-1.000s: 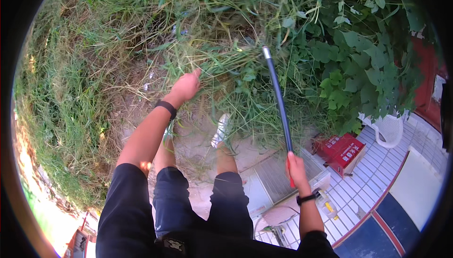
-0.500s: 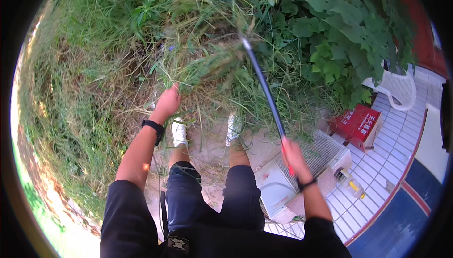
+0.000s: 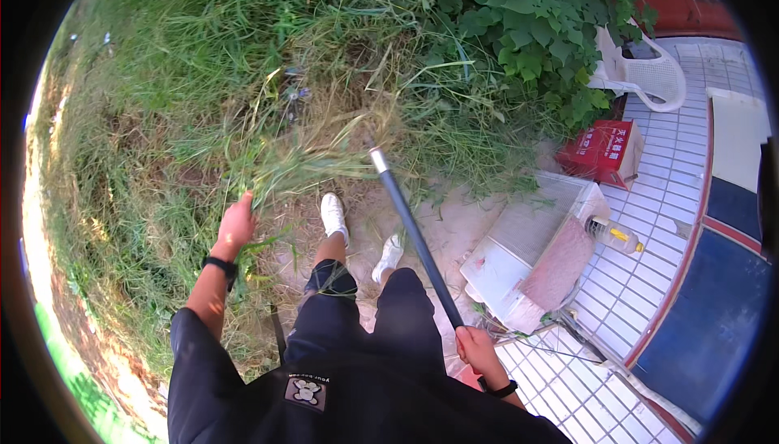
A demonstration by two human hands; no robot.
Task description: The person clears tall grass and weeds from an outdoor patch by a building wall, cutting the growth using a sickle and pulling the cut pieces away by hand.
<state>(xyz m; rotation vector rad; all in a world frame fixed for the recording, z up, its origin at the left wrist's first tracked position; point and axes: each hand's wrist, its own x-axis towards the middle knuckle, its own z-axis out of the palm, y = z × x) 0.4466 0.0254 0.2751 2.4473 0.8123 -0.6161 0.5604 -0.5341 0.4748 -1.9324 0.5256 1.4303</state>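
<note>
My right hand [image 3: 477, 350] is closed round the lower end of a long-handled tool [image 3: 418, 237] with a dark pole and a silver collar. Its head is lost in blurred grass, so I cannot tell its kind. Ahead of my left knee, my left hand [image 3: 235, 223] is closed at the near end of a bundle of long grass [image 3: 312, 166]. The fingers are partly hidden, but the stalks run from them to the right, toward the tool's collar. Both wrists wear dark bands. My white shoes [image 3: 333, 215] stand on bare ground just behind the cut-looking grass.
Dense tall grass [image 3: 187, 54] spreads ahead and left. Broad-leaved vines [image 3: 527, 26] grow at the far right, beside a white plastic chair [image 3: 653, 79]. A red box [image 3: 602, 152], a pale boxy appliance [image 3: 527, 241] and a clear bottle [image 3: 614, 235] lie on or beside white tiles [image 3: 673, 176].
The tool has swung back toward me and its head end moved left. My right hand came nearer my body. My left hand shifted left and nearer, the grass bundle with it. The view turned somewhat.
</note>
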